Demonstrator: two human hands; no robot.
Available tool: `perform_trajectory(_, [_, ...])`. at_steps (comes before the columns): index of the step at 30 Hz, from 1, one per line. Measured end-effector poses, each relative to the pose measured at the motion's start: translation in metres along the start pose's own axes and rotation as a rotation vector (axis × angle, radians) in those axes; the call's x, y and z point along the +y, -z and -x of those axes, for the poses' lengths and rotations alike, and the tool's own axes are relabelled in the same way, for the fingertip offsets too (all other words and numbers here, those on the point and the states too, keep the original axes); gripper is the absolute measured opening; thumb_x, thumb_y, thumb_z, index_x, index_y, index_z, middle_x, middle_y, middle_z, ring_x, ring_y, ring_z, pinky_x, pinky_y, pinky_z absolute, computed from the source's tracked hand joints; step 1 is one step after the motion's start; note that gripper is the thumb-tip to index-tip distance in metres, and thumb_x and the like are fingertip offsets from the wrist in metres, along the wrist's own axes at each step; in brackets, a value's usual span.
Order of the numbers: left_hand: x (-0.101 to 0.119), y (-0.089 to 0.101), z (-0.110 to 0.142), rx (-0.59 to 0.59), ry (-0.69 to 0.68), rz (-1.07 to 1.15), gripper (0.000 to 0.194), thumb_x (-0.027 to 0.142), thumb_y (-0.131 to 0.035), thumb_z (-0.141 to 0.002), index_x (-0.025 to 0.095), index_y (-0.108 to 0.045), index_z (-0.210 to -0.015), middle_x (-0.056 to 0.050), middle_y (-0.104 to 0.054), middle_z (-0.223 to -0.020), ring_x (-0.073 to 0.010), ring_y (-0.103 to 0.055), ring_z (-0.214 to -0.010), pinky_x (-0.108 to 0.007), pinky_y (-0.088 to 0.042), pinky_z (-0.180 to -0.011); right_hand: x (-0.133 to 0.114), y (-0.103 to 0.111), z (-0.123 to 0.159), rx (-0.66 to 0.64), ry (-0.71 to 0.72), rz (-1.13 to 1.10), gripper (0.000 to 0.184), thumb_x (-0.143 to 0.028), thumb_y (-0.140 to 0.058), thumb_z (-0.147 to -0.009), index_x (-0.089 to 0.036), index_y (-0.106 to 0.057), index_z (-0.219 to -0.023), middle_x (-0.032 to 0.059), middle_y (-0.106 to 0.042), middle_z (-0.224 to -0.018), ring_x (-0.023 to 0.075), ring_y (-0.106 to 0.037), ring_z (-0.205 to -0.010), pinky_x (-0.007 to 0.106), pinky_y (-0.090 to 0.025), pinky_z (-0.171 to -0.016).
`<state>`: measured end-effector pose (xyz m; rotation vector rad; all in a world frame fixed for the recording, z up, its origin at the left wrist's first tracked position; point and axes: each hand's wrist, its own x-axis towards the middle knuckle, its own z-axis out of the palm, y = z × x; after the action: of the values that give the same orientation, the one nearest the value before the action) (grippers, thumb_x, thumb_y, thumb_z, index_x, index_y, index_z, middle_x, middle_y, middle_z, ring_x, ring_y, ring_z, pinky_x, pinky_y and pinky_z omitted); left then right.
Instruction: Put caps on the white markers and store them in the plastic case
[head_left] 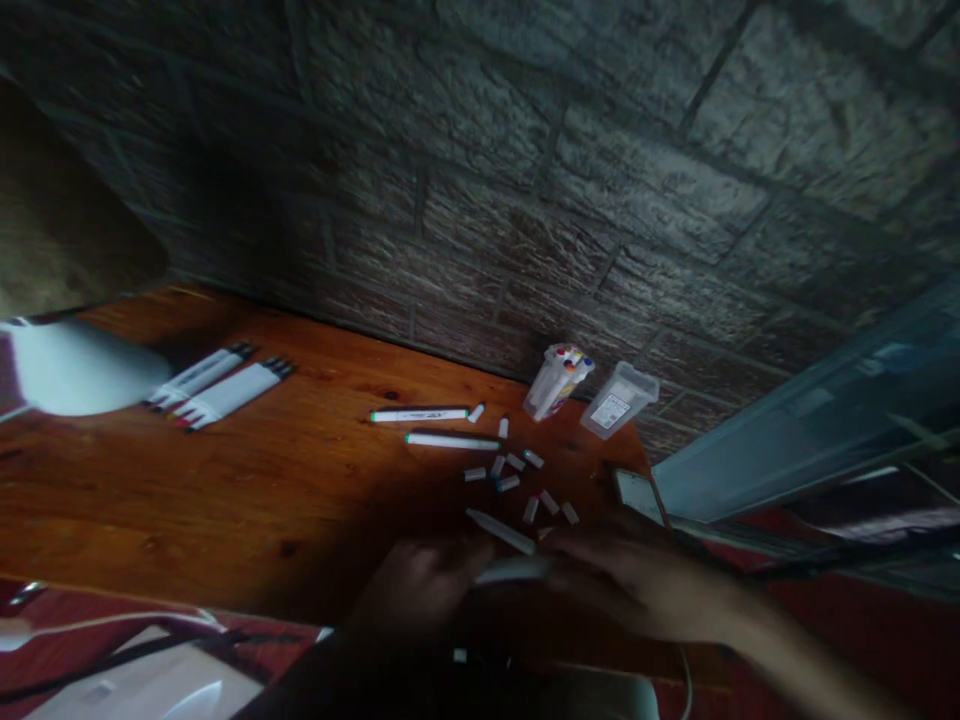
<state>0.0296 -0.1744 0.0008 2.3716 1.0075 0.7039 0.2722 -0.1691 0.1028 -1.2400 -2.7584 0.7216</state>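
Note:
My left hand [424,585] and my right hand [637,580] meet low over the front of a wooden table [247,490], both dim and blurred. Between them is a white marker [517,572], which both hands seem to pinch. Just beyond lies another white marker [499,530] and several loose caps [517,475]. Two more white markers [420,415] [452,440] lie side by side further back.
A clear marker case [556,380] with markers and an empty clear case [619,400] lie by the brick wall. Several capped markers [221,385] rest at the left, beside a white object [75,365]. A phone [639,495] lies near the right edge.

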Motion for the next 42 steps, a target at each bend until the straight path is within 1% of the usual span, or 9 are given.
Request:
perform_trajectory(5, [0.005, 0.028, -0.052, 0.350, 0.110, 0.099, 0.042, 0.046, -0.053, -0.098, 0.023, -0.049, -0.132, -0.002, -0.073, -0.092, -0.0190, -0.071, -0.078, -0.029, -0.055, -0.070, 0.034, 0.036, -0.014, 0.139, -0.038, -0.074, 0.033, -0.042, -0.042, -0.103, -0.022, -0.067, -0.110, 0.0047, -0.072, -0.098, 0.0180, -0.066, -0.091, 0.034, -0.051, -0.084])
perform_trajectory(8, [0.001, 0.037, -0.085, 0.522, 0.153, 0.135, 0.055, 0.043, -0.054, -0.097, 0.018, -0.036, -0.142, -0.005, -0.071, -0.096, -0.0201, -0.070, -0.084, -0.031, -0.054, -0.073, 0.070, 0.062, -0.037, 0.578, -0.114, -0.350, 0.040, -0.051, -0.042, -0.100, -0.021, -0.068, -0.098, 0.0039, -0.069, -0.096, 0.0157, -0.063, -0.087, 0.030, -0.050, -0.081])
perform_trajectory(11, [-0.010, 0.044, -0.120, 0.452, 0.121, 0.116, 0.053, 0.042, -0.053, -0.097, 0.015, -0.039, -0.140, -0.006, -0.072, -0.096, -0.0205, -0.069, -0.082, -0.033, -0.052, -0.075, 0.103, 0.085, -0.065, 0.929, -0.221, -0.527, 0.047, -0.066, -0.053, -0.087, -0.021, -0.065, -0.093, -0.0015, -0.060, -0.072, 0.0126, -0.053, -0.060, 0.026, -0.045, -0.058])
perform_trajectory(14, [-0.032, 0.052, -0.149, 0.388, 0.074, 0.073, 0.045, 0.042, -0.051, -0.097, 0.014, -0.048, -0.132, -0.005, -0.072, -0.091, -0.0188, -0.068, -0.076, -0.031, -0.050, -0.072, 0.126, 0.098, -0.092, 1.021, -0.220, -0.488, 0.050, -0.069, -0.060, -0.078, -0.021, -0.060, -0.091, -0.0027, -0.058, -0.069, 0.0122, -0.052, -0.059, 0.026, -0.044, -0.057])
perform_trajectory(18, [-0.073, 0.061, -0.159, 0.398, 0.005, 0.005, 0.031, 0.040, -0.051, -0.097, 0.017, -0.060, -0.115, 0.000, -0.068, -0.076, -0.0153, -0.064, -0.066, -0.025, -0.046, -0.064, 0.145, 0.094, -0.111, 1.038, -0.250, -0.354, 0.044, -0.061, -0.067, -0.075, -0.021, -0.059, -0.093, 0.0009, -0.066, -0.073, 0.0166, -0.062, -0.068, 0.029, -0.049, -0.064])
perform_trajectory(26, [-0.135, 0.046, -0.103, 0.474, 0.024, -0.013, 0.025, 0.035, -0.050, -0.097, 0.017, -0.064, -0.108, 0.002, -0.062, -0.069, -0.0116, -0.058, -0.058, -0.022, -0.043, -0.059, 0.156, 0.076, -0.111, 0.938, -0.383, -0.056, 0.020, -0.040, -0.066, -0.081, -0.021, -0.069, -0.081, 0.0057, -0.073, -0.074, 0.0209, -0.068, -0.070, 0.032, -0.050, -0.070])
perform_trajectory(32, [-0.143, 0.039, -0.095, 0.548, 0.053, 0.027, 0.026, 0.037, -0.053, -0.096, 0.017, -0.064, -0.110, 0.004, -0.058, -0.065, -0.0105, -0.057, -0.056, -0.020, -0.042, -0.057, 0.154, 0.080, -0.104, 1.015, -0.336, 0.005, 0.036, -0.034, -0.058, -0.085, -0.015, -0.063, -0.116, 0.0104, -0.075, -0.097, 0.0197, -0.068, -0.077, 0.031, -0.052, -0.069])
perform_trajectory(36, [-0.134, 0.033, -0.095, 0.460, -0.053, 0.040, 0.021, 0.035, -0.055, -0.096, 0.018, -0.066, -0.101, 0.004, -0.062, -0.067, -0.0094, -0.056, -0.055, -0.019, -0.042, -0.056, 0.132, 0.053, -0.086, 1.143, -0.315, 0.092, 0.026, -0.029, -0.055, -0.088, -0.016, -0.068, -0.106, 0.0107, -0.074, -0.099, 0.0189, -0.065, -0.076, 0.031, -0.050, -0.069])
perform_trajectory(42, [-0.121, 0.015, -0.093, 0.116, -0.273, -0.004, 0.020, 0.036, -0.059, -0.095, 0.021, -0.072, -0.090, 0.000, -0.073, -0.078, -0.0130, -0.064, -0.068, -0.023, -0.044, -0.066, 0.090, -0.036, -0.064, 0.614, -0.149, -0.035, 0.014, -0.018, -0.062, -0.087, -0.019, -0.073, -0.095, 0.0039, -0.074, -0.084, 0.0157, -0.067, -0.070, 0.026, -0.051, -0.064])
